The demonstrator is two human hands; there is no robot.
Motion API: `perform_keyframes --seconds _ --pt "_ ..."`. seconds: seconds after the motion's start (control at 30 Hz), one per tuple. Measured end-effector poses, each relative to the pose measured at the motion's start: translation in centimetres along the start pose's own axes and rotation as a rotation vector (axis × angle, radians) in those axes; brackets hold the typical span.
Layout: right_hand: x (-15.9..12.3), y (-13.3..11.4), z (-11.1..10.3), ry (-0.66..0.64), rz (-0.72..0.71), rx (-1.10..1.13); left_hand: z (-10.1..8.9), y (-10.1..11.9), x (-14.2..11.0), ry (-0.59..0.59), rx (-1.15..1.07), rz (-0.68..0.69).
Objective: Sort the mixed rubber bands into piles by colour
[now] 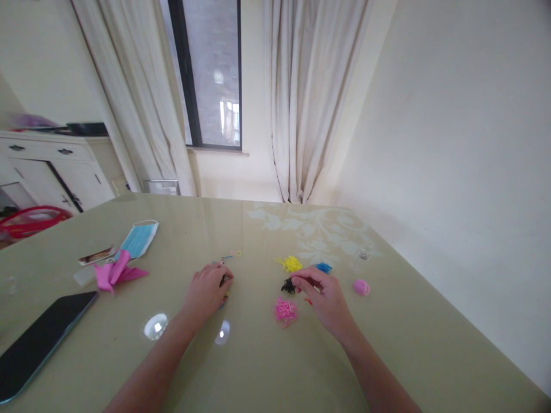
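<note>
My left hand (210, 288) is closed over a chain of small coloured rubber bands (224, 300), mostly hidden under the fingers. Its far end, with pink and yellow loops (236, 253), lies on the table beyond the fingertips. To the right, my right hand (319, 293) makes a pinch at the edge of a black pile of rubber bands (288, 285); whatever is between the fingertips is too small to make out. Around that hand lie yellow bands (291, 263), blue bands (323, 268) and pink bands (286, 311). A bit of red (308, 301) peeks out beneath it.
A round pink object (361, 287) and a small clear item (365, 252) sit at the right. On the left are a black phone-like slab (41, 338), a folded pink piece (114, 274) and a blue face mask (140, 240). The glossy table (258, 367) meets a wall at right.
</note>
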State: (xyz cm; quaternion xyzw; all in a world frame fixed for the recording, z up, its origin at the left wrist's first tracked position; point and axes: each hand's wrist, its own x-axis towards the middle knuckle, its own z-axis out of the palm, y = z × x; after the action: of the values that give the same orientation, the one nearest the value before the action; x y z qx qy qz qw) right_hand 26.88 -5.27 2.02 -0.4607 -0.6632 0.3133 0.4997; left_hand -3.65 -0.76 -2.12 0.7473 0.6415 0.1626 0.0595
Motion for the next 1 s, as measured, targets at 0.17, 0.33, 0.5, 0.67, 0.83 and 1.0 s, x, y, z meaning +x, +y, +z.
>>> perform_keyframes --seconds 0.17,0.33,0.5,0.67,0.83,1.0 --pt "0.0 0.5 0.1 -0.003 0.006 0.003 0.2 -0.3 -0.2 -0.001 0.038 0.007" --pt "-0.2 0.4 0.2 -0.005 -0.034 -0.046 -0.2 -0.2 -0.3 0.047 0.0 0.029" --pt "-0.2 0.1 -0.1 0.007 -0.062 -0.055 -1.3 0.2 0.1 0.196 -0.372 0.014" --pt "0.0 0.3 -0.4 0.066 -0.067 -0.074 -2.6 1.0 0.0 0.15 -0.895 -0.144" --pt "0.0 0.4 0.1 0.038 -0.088 -0.103 -3.9 2.4 -0.5 0.121 -1.1 -0.156" --pt "0.0 0.3 0.3 0.038 -0.109 -0.121 -3.9 3.1 -0.9 0.053 -1.125 -0.198"
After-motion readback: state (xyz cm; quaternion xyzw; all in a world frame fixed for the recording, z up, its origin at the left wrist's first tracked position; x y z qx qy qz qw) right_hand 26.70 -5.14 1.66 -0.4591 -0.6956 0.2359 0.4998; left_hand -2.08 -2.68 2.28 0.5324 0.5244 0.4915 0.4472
